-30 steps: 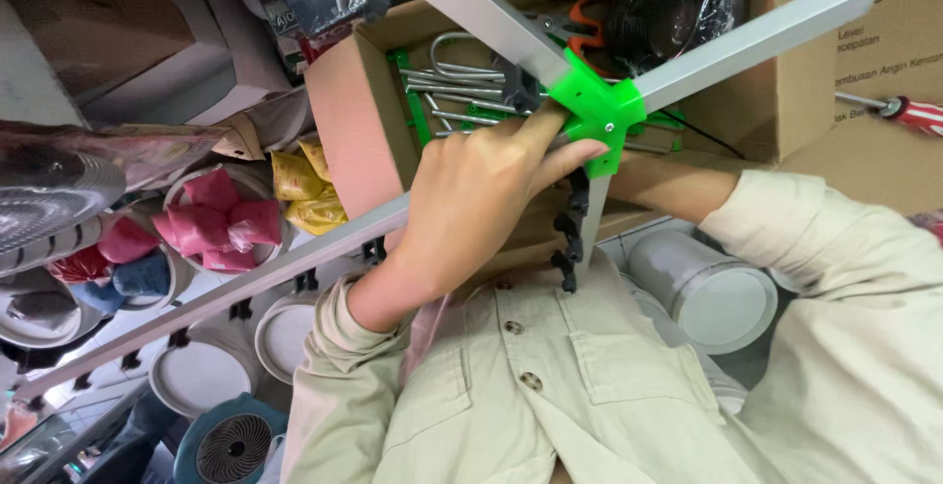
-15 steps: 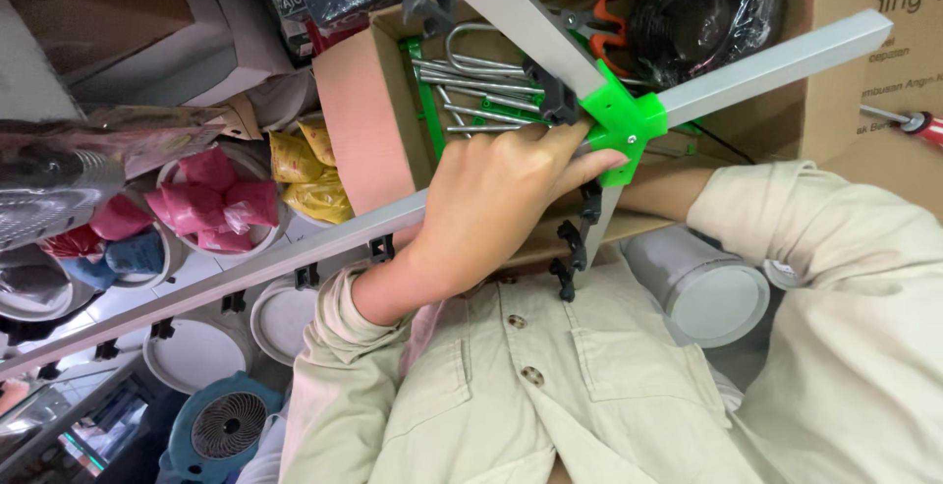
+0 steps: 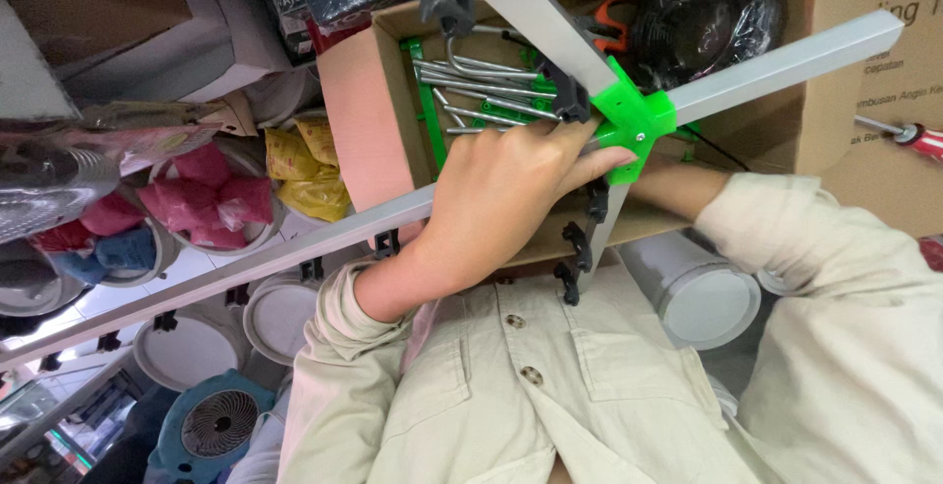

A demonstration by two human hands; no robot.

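Head view: left hand (image 3: pixel 506 194) wrapped around grey metal bars beside green connector (image 3: pixel 634 125), above cardboard box (image 3: pixel 393 101) of metal rods (image 3: pixel 471 91). Right hand hidden behind connector, grip impossible to tell; sleeve (image 3: pixel 815 258) below it.

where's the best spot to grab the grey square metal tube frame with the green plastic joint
Probably at the green plastic joint, where the grey square metal tubes meet, so one grip steadies all arms. Come from the long bare tube's side, as the left hand does, wrapping flat faces and avoiding the black clips. The right hand is hidden behind it.
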